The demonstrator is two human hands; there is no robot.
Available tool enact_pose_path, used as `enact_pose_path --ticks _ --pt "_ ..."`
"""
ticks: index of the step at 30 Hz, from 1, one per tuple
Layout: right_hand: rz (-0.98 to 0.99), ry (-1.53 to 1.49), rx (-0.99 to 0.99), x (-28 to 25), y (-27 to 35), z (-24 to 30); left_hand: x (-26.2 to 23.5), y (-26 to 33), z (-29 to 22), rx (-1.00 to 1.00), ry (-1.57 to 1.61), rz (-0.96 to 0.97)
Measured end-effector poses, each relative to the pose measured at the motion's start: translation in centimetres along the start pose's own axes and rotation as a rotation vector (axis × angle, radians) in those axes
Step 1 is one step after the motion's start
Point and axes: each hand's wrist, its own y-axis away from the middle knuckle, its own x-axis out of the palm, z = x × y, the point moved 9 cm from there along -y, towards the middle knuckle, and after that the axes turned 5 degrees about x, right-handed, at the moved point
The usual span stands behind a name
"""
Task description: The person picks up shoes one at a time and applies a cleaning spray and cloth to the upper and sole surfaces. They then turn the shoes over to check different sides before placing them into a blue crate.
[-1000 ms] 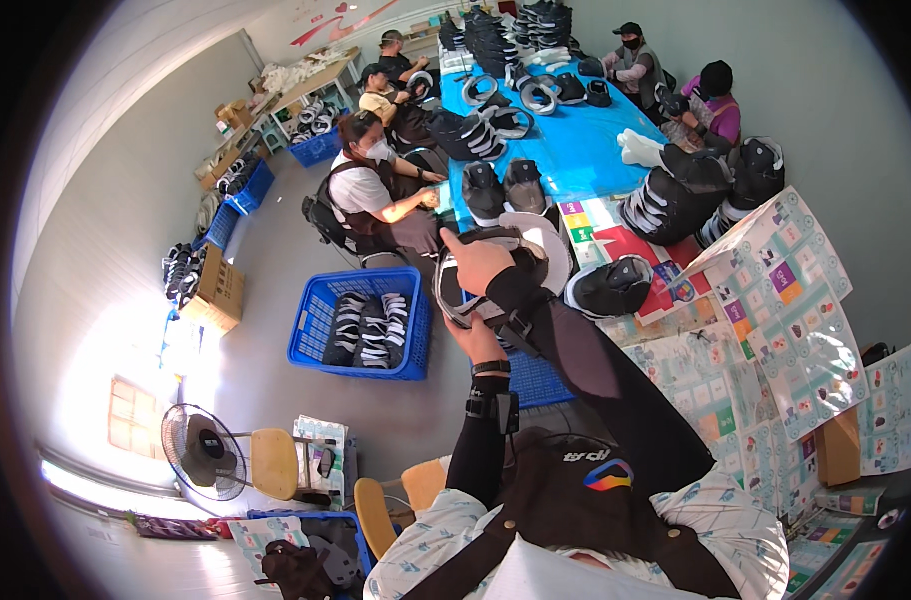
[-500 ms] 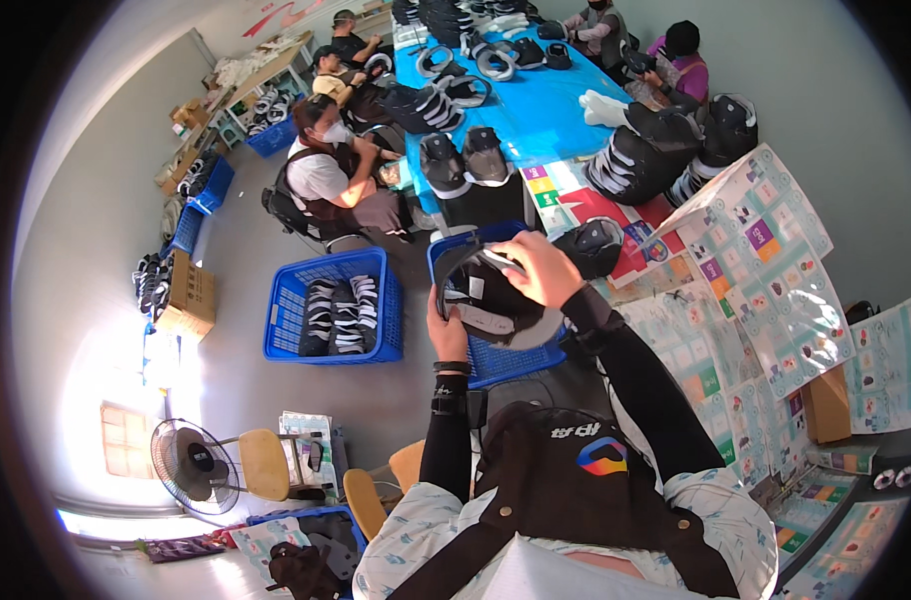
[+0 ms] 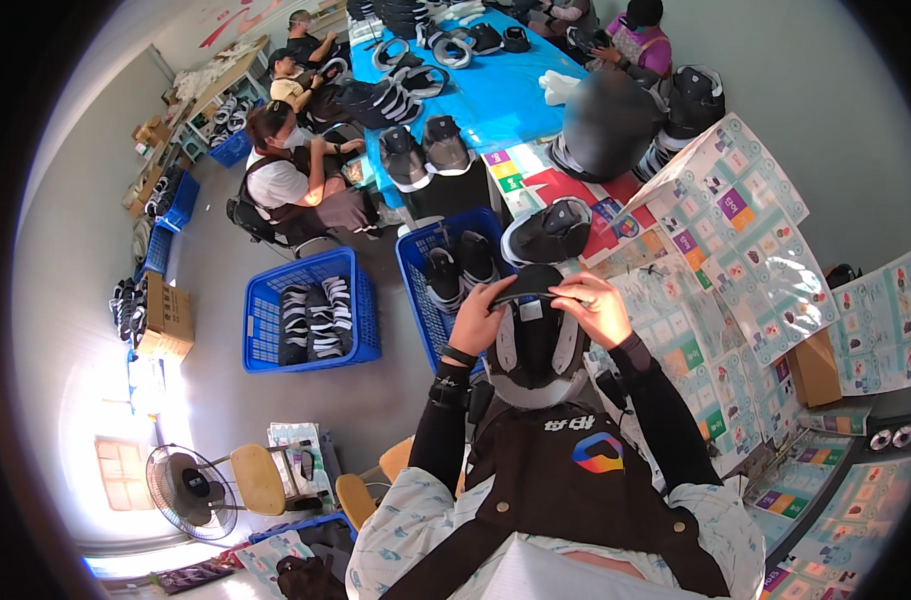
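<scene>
1. Way out at 8 o'clock from the black-and-grey padded piece [image 3: 538,392] being held, there's a wire-guarded fan [image 3: 194,485] by a wooden chair [image 3: 259,480].
2. Over at 10 o'clock, a masked co-worker [image 3: 286,185] is sitting beside the tabletop [image 3: 521,105], the one with the bright blue cover.
3. At 9 o'clock, a blue basket [image 3: 368,325] on the floor has striped black-and-white stuff packed in rows.
4. Closer in, at 10 o'clock, a second blue basket [image 3: 424,310] with dark pieces inside.
5. Left hand [image 3: 479,320]: thumb and fingers pinched onto the piece's black top edge, around its 11.
6. The piece itself is right in front of the person's apron, hollow side facing up.
7. Right hand [image 3: 594,308]: pinching that same edge around 1 o'clock, the two hands a bit apart.
8. Off at 2 o'clock, big printed sheets [image 3: 776,265], one propped up at a slant.
</scene>
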Motion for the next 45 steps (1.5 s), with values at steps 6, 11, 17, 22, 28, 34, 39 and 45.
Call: enact_pose_path --ticks 6,11,17,22,28,34,39,45 --pt "-0.158 0.085 0.162 -1.7 3.3 -2.8 2.9 0.3 -2.5 0.020 -0.017 0.123" --pt "-0.117 0.006 0.457 -2.0 4.2 -5.8 2.3 -0.1 -5.2 0.119 -0.012 0.111" --pt "-0.069 -0.190 0.422 -1.6 4.2 -6.0 0.3 -0.7 -7.9 0.180 -0.100 0.035" --pt "-0.078 0.009 0.420 -2.5 3.6 -1.5 -1.0 -1.2 -9.6 0.227 -0.031 0.071" --pt "-0.057 -0.022 0.400 -2.1 3.3 -1.2 -1.3 -0.1 -8.9 0.202 -0.033 -0.154" --pt "-0.068 0.002 0.379 -2.4 4.1 -2.6 1.5 -2.1 -4.8 -0.024 0.058 -0.015" --pt "0.132 -0.290 0.536 -0.9 6.0 -8.2 4.3 -3.0 0.5 -0.147 0.404 0.223" --pt "-0.368 -1.993 0.533 -4.7 5.4 -7.8 3.5 -3.3 2.6 -0.314 0.649 0.199"
